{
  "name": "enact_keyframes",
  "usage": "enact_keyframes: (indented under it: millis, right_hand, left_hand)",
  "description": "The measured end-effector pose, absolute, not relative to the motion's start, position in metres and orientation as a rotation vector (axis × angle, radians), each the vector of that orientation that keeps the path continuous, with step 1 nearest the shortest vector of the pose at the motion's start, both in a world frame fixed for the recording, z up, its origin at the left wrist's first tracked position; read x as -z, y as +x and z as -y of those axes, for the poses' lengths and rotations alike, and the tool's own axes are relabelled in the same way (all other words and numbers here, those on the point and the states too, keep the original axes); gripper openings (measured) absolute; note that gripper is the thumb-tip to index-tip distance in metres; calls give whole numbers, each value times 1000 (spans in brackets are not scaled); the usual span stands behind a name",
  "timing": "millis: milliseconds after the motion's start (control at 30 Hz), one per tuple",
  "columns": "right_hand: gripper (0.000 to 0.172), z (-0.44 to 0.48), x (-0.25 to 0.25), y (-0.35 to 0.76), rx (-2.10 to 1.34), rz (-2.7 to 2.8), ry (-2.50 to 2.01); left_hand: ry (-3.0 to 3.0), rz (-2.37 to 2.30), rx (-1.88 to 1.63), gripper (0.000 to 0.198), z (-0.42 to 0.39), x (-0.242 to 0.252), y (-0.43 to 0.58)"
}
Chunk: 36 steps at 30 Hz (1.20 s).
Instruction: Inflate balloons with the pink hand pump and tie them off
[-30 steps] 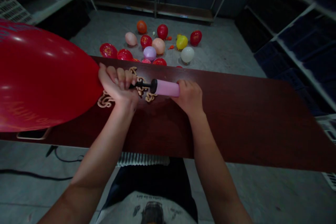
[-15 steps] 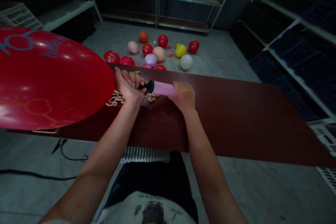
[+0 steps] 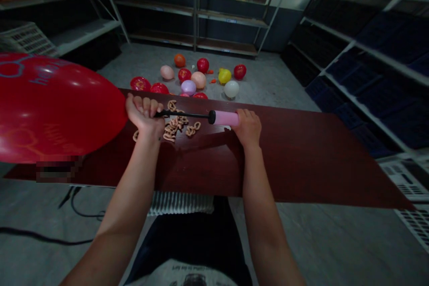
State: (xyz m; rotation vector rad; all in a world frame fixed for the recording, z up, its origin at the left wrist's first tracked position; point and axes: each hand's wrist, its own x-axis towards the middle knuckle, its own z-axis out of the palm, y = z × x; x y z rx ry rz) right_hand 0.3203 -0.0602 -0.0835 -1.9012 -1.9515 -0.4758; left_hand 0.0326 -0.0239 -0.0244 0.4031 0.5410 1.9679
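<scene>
A large inflated red balloon [image 3: 67,107] with printed writing fills the left side, its narrow end at my left hand [image 3: 145,114]. The fingers of that hand are wrapped round the balloon's neck and the black end of a hand pump. My right hand [image 3: 248,127] grips the pink barrel of the pump [image 3: 225,118]. Between the hands a long black rod shows, drawn out of the barrel. Beneath the rod, tan curled pieces [image 3: 172,127] lie in a loose pile on the dark red table [image 3: 301,156].
Several smaller balloons, among them a yellow one [image 3: 224,76] and a white one [image 3: 231,90], lie on the floor beyond the table. Metal shelves [image 3: 231,46] stand behind. Dark blue crates [image 3: 372,94] line the right. A black cable [image 3: 43,237] runs along the floor at left.
My hands have moved apart, and more of the pump's black rod shows between them. My left hand and the red balloon are further left, and more tan pieces are visible.
</scene>
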Motion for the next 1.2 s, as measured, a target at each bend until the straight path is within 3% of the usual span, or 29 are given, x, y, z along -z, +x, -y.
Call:
enact_keyframes:
  millis: [533, 833, 1200]
  right_hand:
    - [21, 68, 66, 277, 346, 2074, -1887]
    - [29, 66, 78, 253, 231, 2114, -1860]
    - [24, 58, 94, 261, 277, 2051, -1818]
  left_hand:
    - [462, -677, -1936, 56, 28, 18, 53]
    - [468, -640, -1809, 61, 30, 22, 86]
    - [397, -526, -1866, 63, 22, 31, 80]
